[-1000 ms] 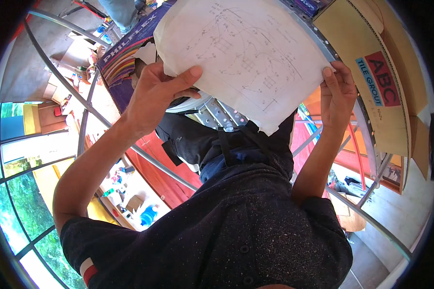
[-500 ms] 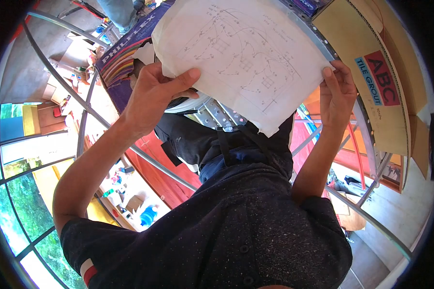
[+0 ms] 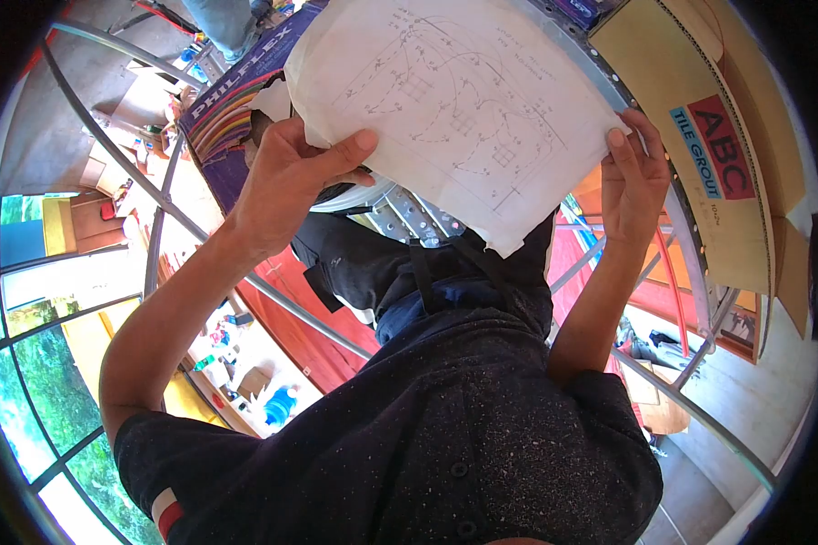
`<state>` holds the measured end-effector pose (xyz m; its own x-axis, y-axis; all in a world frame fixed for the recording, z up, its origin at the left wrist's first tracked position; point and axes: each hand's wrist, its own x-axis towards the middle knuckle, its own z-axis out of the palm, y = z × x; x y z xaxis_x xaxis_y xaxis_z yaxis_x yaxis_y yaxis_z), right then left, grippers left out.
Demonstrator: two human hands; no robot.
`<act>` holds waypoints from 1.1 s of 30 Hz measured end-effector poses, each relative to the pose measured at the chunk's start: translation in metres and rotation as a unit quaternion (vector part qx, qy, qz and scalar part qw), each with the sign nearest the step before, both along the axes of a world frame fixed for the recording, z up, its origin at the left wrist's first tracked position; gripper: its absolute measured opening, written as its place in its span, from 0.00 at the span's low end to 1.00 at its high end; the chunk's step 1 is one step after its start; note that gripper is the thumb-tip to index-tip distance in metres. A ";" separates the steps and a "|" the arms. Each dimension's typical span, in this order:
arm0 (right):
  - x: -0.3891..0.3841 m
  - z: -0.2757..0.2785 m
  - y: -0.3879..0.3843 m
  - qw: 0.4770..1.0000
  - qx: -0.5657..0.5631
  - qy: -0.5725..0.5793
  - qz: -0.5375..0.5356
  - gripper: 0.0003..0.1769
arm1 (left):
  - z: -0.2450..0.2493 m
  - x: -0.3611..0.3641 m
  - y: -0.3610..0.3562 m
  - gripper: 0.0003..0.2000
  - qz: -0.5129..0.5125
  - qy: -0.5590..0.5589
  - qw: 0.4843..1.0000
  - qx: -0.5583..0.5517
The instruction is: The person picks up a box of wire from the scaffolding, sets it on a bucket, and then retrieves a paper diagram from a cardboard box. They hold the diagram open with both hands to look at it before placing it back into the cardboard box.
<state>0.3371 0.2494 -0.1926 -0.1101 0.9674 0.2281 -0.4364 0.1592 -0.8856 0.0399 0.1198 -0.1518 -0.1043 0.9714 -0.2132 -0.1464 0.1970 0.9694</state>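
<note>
A large white paper sheet [image 3: 463, 118] with a hand-drawn plan of dashed curves and small grids spreads across the top middle. My left hand [image 3: 304, 168] pinches its lower left edge, thumb on top and fingers beneath. At the right corner my right hand [image 3: 632, 168] grips the sheet between thumb and fingers. Below the paper, part of a perforated metal surface [image 3: 409, 218] shows above my legs. What lies directly under the sheet is hidden.
A purple PHILFLEX box [image 3: 245, 91] is left of the sheet; a cardboard ABC TILE GROUT box [image 3: 700, 154] is at right. Metal scaffold tubes [image 3: 300, 313] cross around me. Lower down are a cluttered counter [image 3: 286, 368] and a blue container [image 3: 280, 406]. Another person's leg [image 3: 223, 27] shows at top left.
The sheet and my right hand have shifted very slightly. Both hands keep their hold on the paper.
</note>
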 end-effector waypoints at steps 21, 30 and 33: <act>0.000 -0.001 -0.001 1.000 0.015 0.003 -0.011 0.17 | 0.000 0.002 0.000 0.19 -0.001 0.009 1.000 0.019; 0.003 0.002 0.001 0.999 0.026 -0.004 -0.031 0.16 | 0.006 0.000 0.002 0.18 -0.009 -0.009 1.000 -0.018; 0.006 0.000 0.004 0.999 0.031 0.000 -0.028 0.16 | 0.008 0.003 0.001 0.17 -0.016 -0.014 1.000 0.004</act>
<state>0.3434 0.2531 -0.1924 -0.0559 0.9562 0.2875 -0.4252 0.2377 -0.8733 0.0428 0.1208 -0.1437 -0.0663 0.9757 -0.2086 -0.1674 0.1952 0.9664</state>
